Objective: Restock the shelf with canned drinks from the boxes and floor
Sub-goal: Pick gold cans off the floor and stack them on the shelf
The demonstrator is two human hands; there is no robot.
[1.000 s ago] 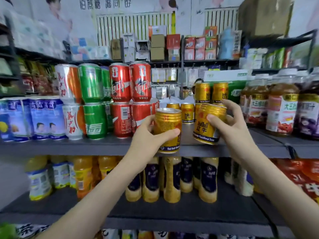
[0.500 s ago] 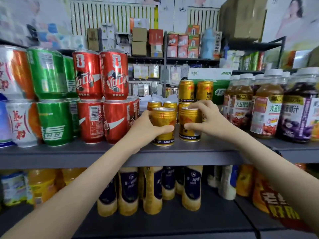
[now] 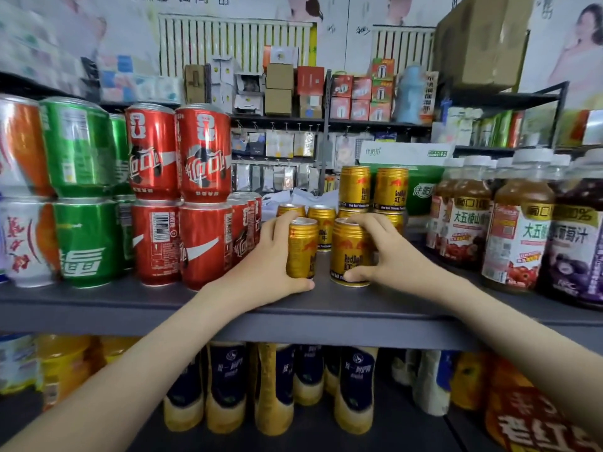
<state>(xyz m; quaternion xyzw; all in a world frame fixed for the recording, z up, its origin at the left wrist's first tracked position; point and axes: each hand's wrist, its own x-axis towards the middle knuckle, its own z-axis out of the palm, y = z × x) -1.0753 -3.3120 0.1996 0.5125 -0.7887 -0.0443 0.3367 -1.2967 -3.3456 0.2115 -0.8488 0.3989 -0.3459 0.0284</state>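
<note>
Left can (image 3: 301, 252): upright near the front edge of the shelf (image 3: 326, 308), gripped by the left hand (image 3: 264, 256), whose fingers are curled round its left side. Right can (image 3: 349, 256): upright just beside it, clasped from the right by the right hand (image 3: 391, 256). Stocked gold cans (image 3: 321, 223) are ranked directly behind, so a straight push backward is judged due.

8 gold cans (image 3: 354, 187) — 2 front, 2 behind, 4 stacked at back. Approx 6 red cans (image 3: 204, 154): 4 in front, rest half hidden. 4 green cans (image 3: 76, 145). 2 orange-white cans (image 3: 19, 148). Min 5 juice bottles (image 3: 518, 236) on right — back ones can't be counted. Min 5 navy-label bottles (image 3: 354, 383) below.
</note>
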